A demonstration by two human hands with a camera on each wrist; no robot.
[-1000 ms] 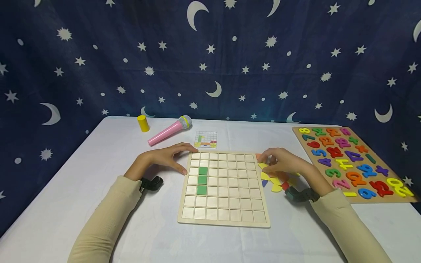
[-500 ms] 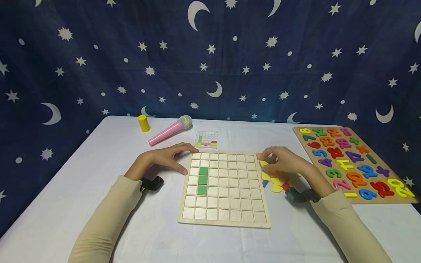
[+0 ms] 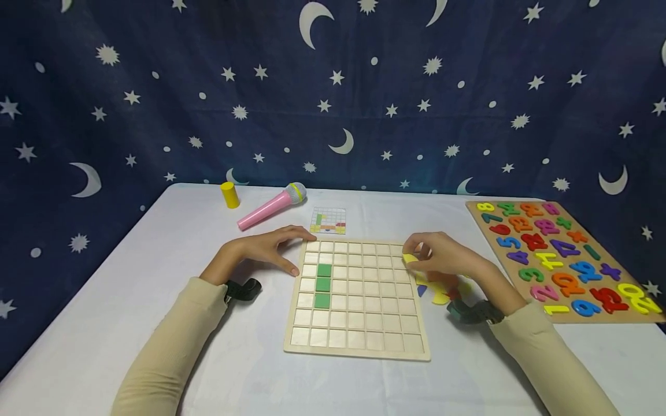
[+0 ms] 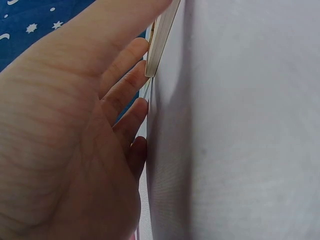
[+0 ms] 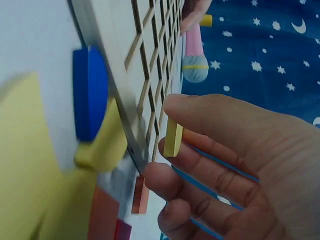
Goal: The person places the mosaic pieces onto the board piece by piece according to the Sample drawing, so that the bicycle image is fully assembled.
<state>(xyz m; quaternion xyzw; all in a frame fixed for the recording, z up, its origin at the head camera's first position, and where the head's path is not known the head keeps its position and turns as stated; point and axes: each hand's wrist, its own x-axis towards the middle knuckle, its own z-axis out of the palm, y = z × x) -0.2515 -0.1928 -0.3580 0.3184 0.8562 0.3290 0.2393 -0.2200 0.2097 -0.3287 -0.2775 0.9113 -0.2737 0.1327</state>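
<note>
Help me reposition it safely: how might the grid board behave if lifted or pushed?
Probably stiff: the grid board shows straight edges. Tilting might spill the green tiles in its cells. Broad and low, it would likely slide, not tip.

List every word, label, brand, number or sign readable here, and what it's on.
On the number board:
"8", yellow numeral
"7", teal numeral
"5", blue numeral
"4", purple numeral
"3", green numeral
"2", pink numeral
"20", yellow numerals
Its other numerals and signs are too small and skewed to read surely.
No words, labels or brands are readable.

The right hand partly hides the loose pieces.
</note>
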